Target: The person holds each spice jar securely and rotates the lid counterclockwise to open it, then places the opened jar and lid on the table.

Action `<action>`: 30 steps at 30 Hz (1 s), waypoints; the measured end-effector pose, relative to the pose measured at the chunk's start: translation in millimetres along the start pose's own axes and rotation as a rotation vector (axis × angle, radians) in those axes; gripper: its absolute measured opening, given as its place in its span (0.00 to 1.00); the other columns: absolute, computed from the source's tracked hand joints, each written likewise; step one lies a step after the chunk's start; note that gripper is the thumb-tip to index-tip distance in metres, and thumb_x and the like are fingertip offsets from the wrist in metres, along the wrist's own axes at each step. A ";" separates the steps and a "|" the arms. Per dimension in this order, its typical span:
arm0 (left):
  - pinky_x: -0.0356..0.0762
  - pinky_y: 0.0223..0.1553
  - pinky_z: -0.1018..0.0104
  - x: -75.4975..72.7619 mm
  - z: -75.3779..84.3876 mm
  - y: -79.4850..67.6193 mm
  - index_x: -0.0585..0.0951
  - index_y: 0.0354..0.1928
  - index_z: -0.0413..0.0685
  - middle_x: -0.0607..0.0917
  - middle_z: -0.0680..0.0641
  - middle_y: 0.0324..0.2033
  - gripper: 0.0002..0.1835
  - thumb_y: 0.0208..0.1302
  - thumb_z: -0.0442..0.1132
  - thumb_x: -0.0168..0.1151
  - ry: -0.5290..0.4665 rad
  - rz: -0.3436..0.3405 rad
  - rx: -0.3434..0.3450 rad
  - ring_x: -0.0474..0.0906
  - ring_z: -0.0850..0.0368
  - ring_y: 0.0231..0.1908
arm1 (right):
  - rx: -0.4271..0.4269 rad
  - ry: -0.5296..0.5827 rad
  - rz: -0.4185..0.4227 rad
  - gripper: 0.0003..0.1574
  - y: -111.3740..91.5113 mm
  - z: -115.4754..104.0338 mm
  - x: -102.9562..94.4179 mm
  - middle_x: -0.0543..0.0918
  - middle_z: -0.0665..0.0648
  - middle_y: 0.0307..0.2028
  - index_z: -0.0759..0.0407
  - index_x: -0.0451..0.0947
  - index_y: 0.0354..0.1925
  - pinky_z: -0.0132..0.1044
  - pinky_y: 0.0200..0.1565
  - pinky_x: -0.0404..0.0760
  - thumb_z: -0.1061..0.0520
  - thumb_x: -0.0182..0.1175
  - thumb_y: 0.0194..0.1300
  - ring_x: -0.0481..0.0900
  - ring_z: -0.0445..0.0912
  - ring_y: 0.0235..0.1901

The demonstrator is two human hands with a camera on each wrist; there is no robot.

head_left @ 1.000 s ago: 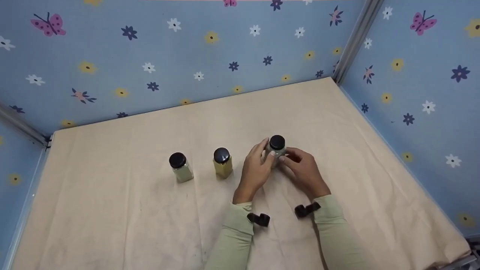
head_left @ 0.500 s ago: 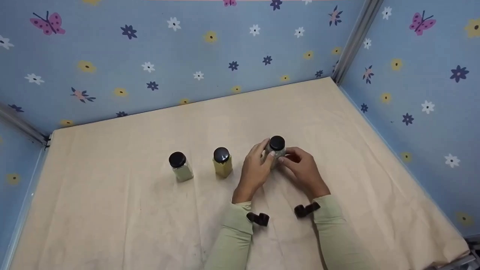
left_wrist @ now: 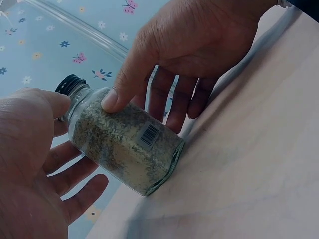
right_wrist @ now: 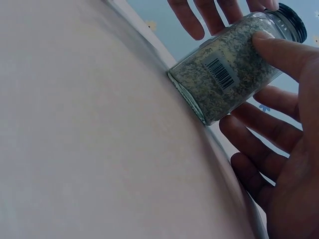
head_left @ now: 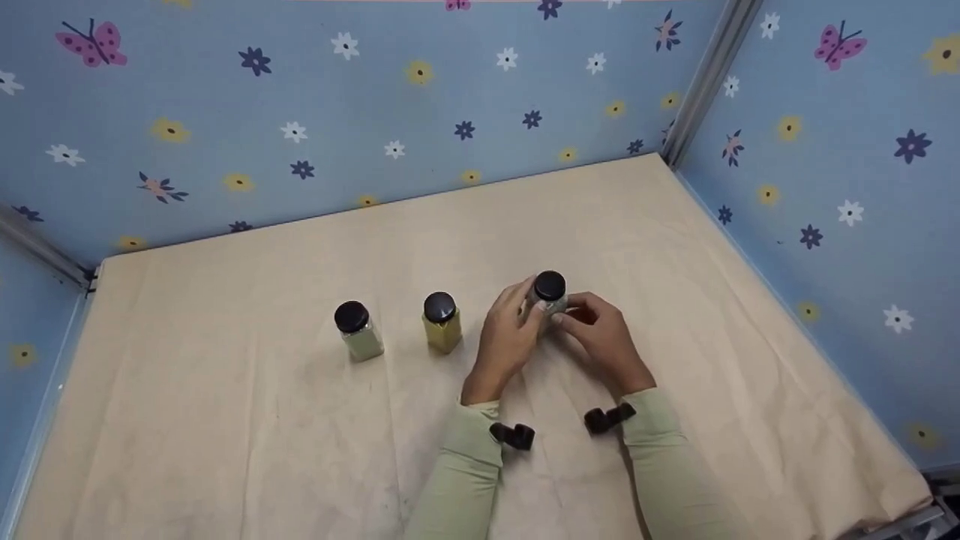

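Both hands hold a glass spice jar (head_left: 553, 303) of dried green herbs between them, its black lid on top. The left hand (head_left: 506, 341) has its thumb near the jar's neck and its fingers along the far side. From the other side the right hand (head_left: 606, 341) grips the body, thumb (right_wrist: 279, 50) pressed on the glass. A barcode label (right_wrist: 219, 72) shows low on the jar. In the right wrist view the base meets the cloth line. Left of the hands stand a jar of yellow powder (head_left: 442, 334) and a jar of pale green powder (head_left: 364, 343), both black-lidded.
A beige cloth (head_left: 225, 420) covers the table, with creases toward the right. Blue flowered panels (head_left: 337, 97) rise behind and at both sides, joined by a metal post (head_left: 701, 86) at the back right corner. Black wrist mounts (head_left: 514, 435) sit on the green sleeves.
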State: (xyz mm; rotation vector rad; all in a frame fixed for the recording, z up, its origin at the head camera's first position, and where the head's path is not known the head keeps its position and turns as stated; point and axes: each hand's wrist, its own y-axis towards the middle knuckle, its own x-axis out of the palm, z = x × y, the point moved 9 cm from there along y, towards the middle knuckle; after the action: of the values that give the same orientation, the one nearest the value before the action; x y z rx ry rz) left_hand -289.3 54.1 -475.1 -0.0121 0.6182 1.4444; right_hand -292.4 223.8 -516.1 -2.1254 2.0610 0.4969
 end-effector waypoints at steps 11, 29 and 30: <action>0.76 0.54 0.59 2.1 0.6 0.8 0.69 0.73 0.48 0.79 0.44 0.59 0.27 0.74 0.42 0.55 -0.009 -0.004 0.002 0.76 0.51 0.55 | -0.010 -0.024 -0.020 0.19 -5.2 -20.4 1.0 0.83 0.58 0.50 0.62 0.80 0.54 0.41 0.52 0.80 0.56 0.68 0.67 0.81 0.54 0.50; 0.79 0.52 0.58 -0.8 -2.5 1.4 0.75 0.68 0.50 0.81 0.47 0.55 0.23 0.75 0.47 0.57 -0.076 0.026 0.013 0.77 0.56 0.55 | -0.039 -0.017 -0.018 0.22 -0.4 0.3 -1.5 0.83 0.50 0.49 0.48 0.82 0.53 0.42 0.51 0.80 0.42 0.69 0.64 0.81 0.47 0.49; 0.79 0.52 0.58 -0.7 -2.1 1.8 0.76 0.68 0.50 0.81 0.47 0.55 0.23 0.75 0.47 0.57 -0.080 0.028 0.012 0.77 0.57 0.55 | -0.038 -0.018 -0.016 0.22 -0.3 0.2 -2.0 0.83 0.50 0.49 0.49 0.82 0.53 0.42 0.51 0.80 0.42 0.69 0.64 0.81 0.47 0.49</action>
State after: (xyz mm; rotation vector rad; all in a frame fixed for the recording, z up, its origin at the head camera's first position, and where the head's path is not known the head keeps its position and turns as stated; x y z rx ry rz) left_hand -291.9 52.9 -476.0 0.0642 0.5632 1.4610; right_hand -292.1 225.8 -515.7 -2.1482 2.0390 0.5552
